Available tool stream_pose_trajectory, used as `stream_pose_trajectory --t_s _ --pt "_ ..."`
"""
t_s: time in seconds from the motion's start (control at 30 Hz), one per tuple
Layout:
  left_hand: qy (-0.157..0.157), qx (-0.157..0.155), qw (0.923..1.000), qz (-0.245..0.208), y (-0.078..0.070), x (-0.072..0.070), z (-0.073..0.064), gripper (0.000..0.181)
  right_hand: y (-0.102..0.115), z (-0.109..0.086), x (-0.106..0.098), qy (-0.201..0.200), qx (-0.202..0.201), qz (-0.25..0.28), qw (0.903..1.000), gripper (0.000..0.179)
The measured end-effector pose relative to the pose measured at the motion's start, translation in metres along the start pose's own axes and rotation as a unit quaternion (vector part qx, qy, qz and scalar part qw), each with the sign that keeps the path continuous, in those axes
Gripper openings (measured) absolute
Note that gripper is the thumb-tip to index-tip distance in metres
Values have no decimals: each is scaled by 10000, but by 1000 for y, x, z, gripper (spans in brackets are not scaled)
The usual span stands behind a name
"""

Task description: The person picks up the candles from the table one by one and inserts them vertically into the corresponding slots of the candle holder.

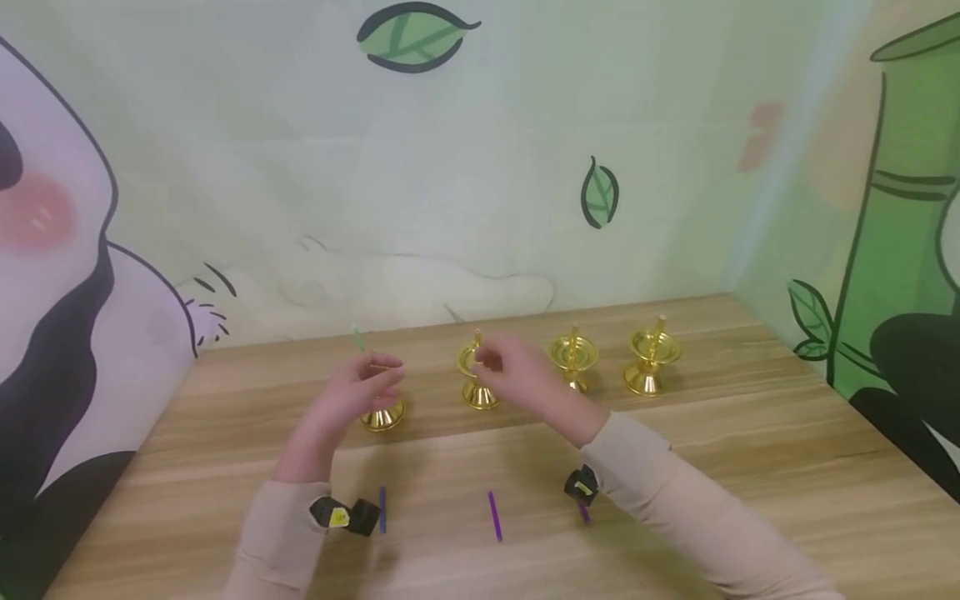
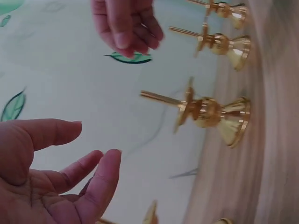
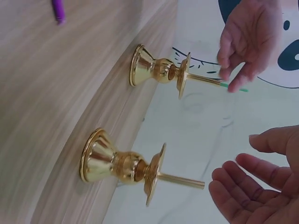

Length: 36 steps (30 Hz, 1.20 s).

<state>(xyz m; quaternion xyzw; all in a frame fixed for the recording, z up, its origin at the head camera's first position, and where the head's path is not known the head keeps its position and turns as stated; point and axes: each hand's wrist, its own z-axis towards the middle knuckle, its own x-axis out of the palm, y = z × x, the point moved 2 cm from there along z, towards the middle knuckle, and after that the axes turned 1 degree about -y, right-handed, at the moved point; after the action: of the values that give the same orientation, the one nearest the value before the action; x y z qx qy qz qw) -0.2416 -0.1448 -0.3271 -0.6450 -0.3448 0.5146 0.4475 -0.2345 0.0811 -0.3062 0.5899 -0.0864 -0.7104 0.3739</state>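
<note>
My left hand [image 1: 356,392] hovers in front of the leftmost golden candle holder [image 1: 383,416], its fingers loosely bent and nothing between them. A thin green stick [image 1: 358,337] stands upright in that holder's tube, as the right wrist view also shows. Beside the second golden candle holder [image 1: 480,396], my right hand [image 1: 517,367] is raised with relaxed, curved fingers and is empty. In the right wrist view, the bare tube [image 3: 182,181] of the second holder points toward the fingers, and they stand apart from it.
Two more golden candle holders [image 1: 573,354] [image 1: 649,358] stand to the right along the back of the wooden table [image 1: 697,467]. Nearer lie a blue stick [image 1: 382,510], a purple stick [image 1: 495,517] and another purple stick [image 1: 586,514], partly behind the right wrist camera [image 1: 581,486]. A printed wall backs the table.
</note>
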Motion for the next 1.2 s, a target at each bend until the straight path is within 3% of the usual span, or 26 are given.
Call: stream_pose_trajectory --t_s 0.13,0.33,0.43,0.6,0.83,1.2 --pt "-121 56 9999 -46 -2 14 14 39 -6 -10 -9 -46 167 -102 9998 16" --pt "-772 -24 9946 -690 -4 32 29 39 -26 -26 -12 -22 444 -214 9988 18" --pt "-940 -139 9922 -802 -4 40 36 39 -34 -33 -12 90 627 -272 9976 21" --pt "-827 -207 9933 -780 0 49 45 39 -45 -42 -13 94 725 -500 9961 19" --pt "-776 -266 9917 -991 6 57 51 39 -52 -54 -13 162 478 -569 9971 12" --pt "-562 -553 9939 -776 11 76 62 49 -66 -86 -10 755 1025 -412 9910 15"
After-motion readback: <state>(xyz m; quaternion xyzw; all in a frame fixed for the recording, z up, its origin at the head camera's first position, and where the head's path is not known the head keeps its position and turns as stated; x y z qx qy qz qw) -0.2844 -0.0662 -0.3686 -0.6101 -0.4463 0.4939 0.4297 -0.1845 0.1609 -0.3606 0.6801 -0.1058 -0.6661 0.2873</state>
